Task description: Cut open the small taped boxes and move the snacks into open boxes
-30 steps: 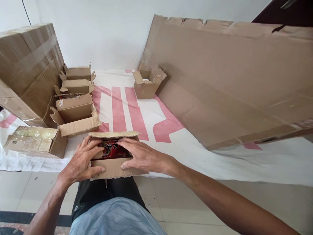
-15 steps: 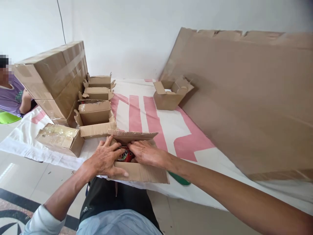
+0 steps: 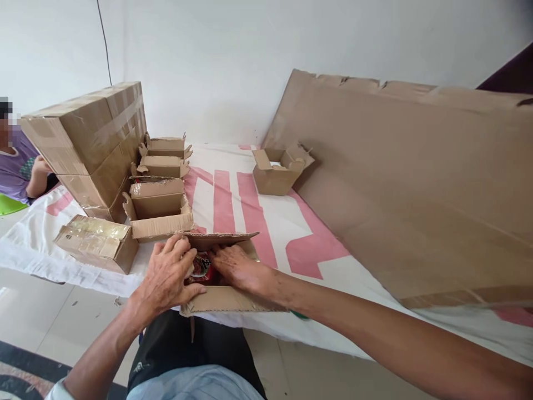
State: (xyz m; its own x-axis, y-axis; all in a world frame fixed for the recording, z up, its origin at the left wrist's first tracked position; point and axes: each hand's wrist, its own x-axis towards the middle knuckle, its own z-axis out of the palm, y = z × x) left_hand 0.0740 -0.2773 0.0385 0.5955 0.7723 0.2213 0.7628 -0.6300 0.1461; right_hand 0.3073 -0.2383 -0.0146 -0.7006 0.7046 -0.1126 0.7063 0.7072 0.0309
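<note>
Both hands have closed in over the small open carton since a second ago: then the fingers lay spread across the red packet with much of it showing, and now they crowd together so that only a sliver of red shows between them. The left hand [image 3: 169,275] curls over the near left corner of the small carton [image 3: 220,300], thumb along the front flap and fingers bent down inside. The right hand [image 3: 237,266] lies flat with its fingers pushed into the opening, pressing on the red packet [image 3: 204,266]; whether either hand pinches the packet cannot be told, since the fingertips are hidden. The carton sits at the near edge of the white and pink sheet [image 3: 233,194], its far flap standing up behind the hands. Judging from the deeper reach and the smaller patch of red, the packet is being pushed down and seated in the carton, with the flaps still open.

Beyond the left hand stands a row of open small boxes [image 3: 158,208]. A flat taped box [image 3: 97,241] lies just beside it, and a stack of sealed large boxes [image 3: 91,144] rises behind. Another open box [image 3: 277,169] rests against a big cardboard sheet [image 3: 416,189] leaning on the wall. A second person [image 3: 20,166] sits at the far left edge.
</note>
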